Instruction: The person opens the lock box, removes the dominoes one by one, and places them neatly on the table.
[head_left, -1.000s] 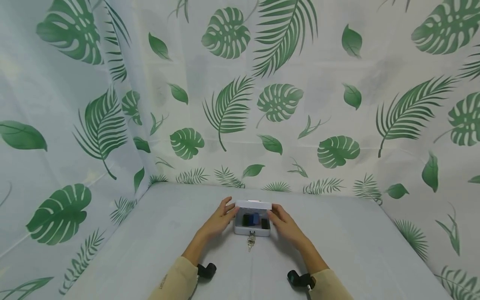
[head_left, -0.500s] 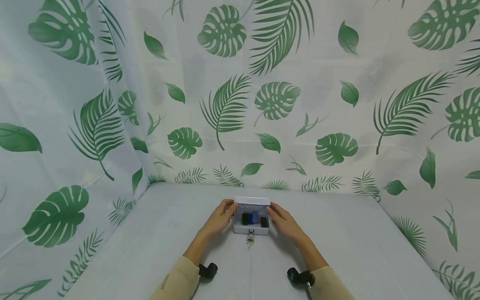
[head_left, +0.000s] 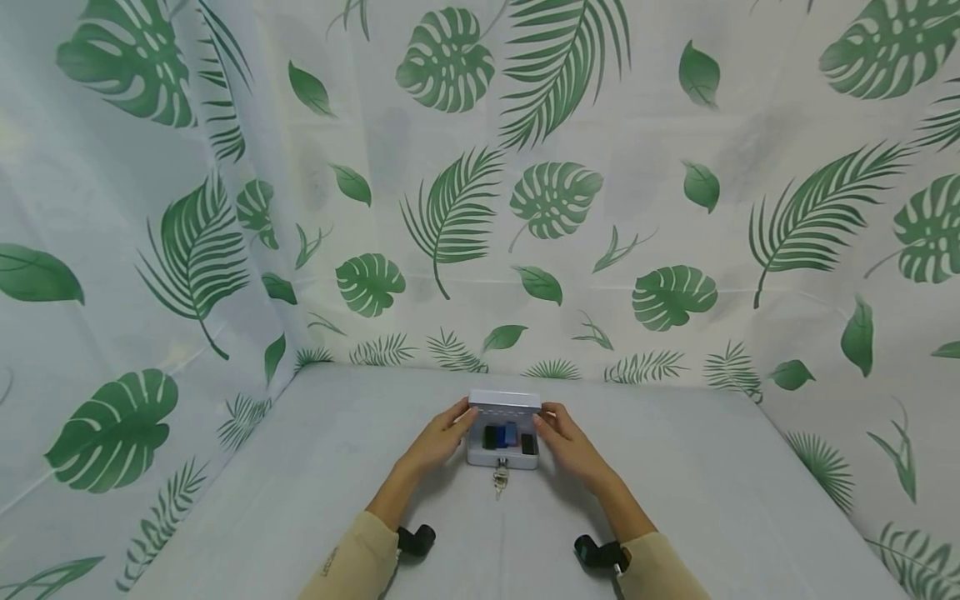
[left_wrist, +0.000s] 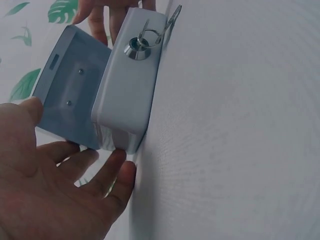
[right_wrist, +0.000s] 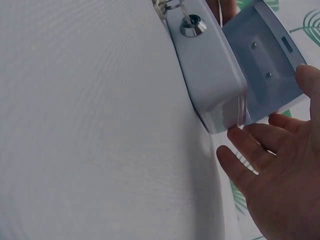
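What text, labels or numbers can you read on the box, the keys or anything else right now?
No text can be read in any view.
Small white box: no label or brand shows on its front or on its raised lid.
Keys: too small to read.
Left sleeve: a small dark mark, too small and blurred to read.

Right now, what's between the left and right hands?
Head view: the small white box, lid raised, dark and blue items inside, sits between the left hand and right hand. Keys hang at its front.
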